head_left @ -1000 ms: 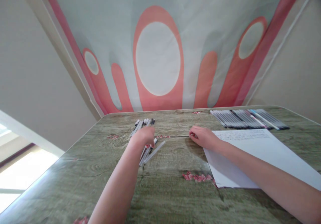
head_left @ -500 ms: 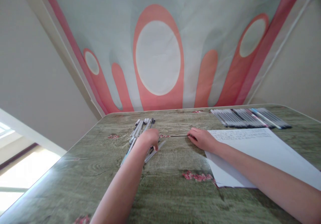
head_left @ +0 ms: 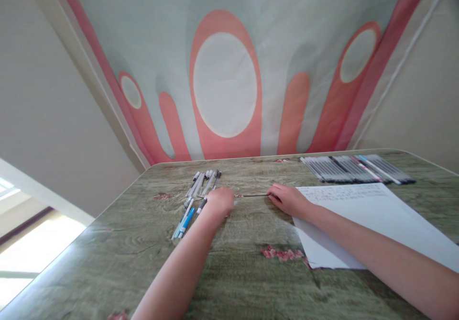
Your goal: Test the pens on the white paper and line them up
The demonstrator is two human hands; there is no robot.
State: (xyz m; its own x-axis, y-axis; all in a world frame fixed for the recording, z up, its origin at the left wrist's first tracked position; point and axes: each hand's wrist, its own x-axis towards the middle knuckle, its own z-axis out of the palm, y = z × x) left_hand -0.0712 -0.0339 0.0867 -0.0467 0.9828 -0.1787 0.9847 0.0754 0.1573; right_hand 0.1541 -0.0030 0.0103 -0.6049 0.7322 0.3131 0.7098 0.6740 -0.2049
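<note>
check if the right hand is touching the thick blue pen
Apart. The head view shows the left hand and a stretch of tabletop between the right hand and the thick blue pen.

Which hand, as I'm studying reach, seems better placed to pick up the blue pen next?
Probably the left hand: it is much nearer the blue pen. The right hand is farther off, its forearm over the paper.

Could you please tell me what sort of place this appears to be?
Possibly a study corner or home room: a wood-grain table bears a row of pens and a sheet of paper with writing.
</note>
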